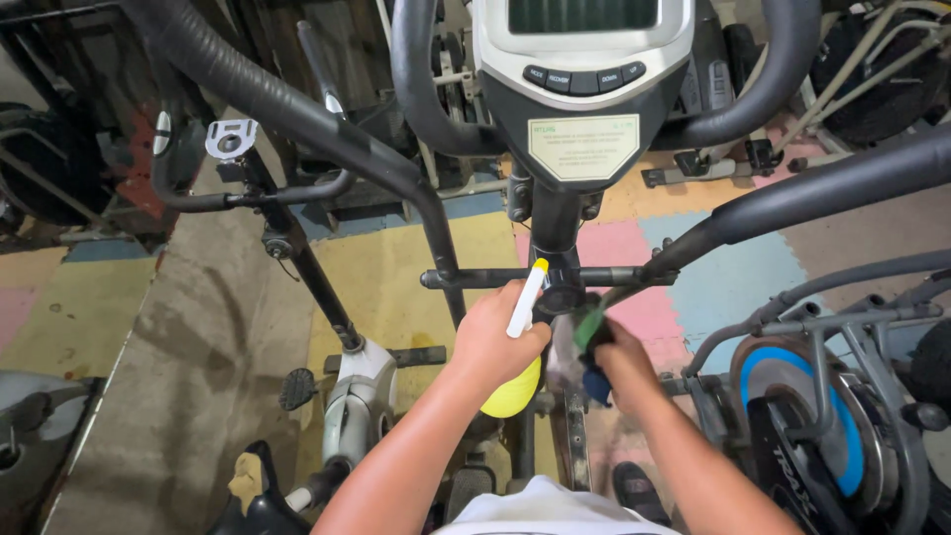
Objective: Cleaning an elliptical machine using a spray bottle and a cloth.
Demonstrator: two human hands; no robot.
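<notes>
My left hand [492, 337] grips a yellow spray bottle [515, 392] with a white trigger head whose yellow nozzle tip points at the black centre post [556, 233] of an exercise machine. My right hand [622, 359] is closed on a bunched green and blue cloth [591, 332], pressed against the post's joint just below the horizontal cross bar [475, 279]. Above, the machine's grey console [582, 59] with a screen and buttons faces me. Thick black foam handlebars [248, 94] curve out to both sides.
Another exercise bike [342, 396] stands lower left, and a machine with a blue-ringed flywheel [802, 416] stands lower right. Coloured foam floor tiles [396, 287] lie beneath, with bare concrete [178, 376] to the left. More equipment crowds the back.
</notes>
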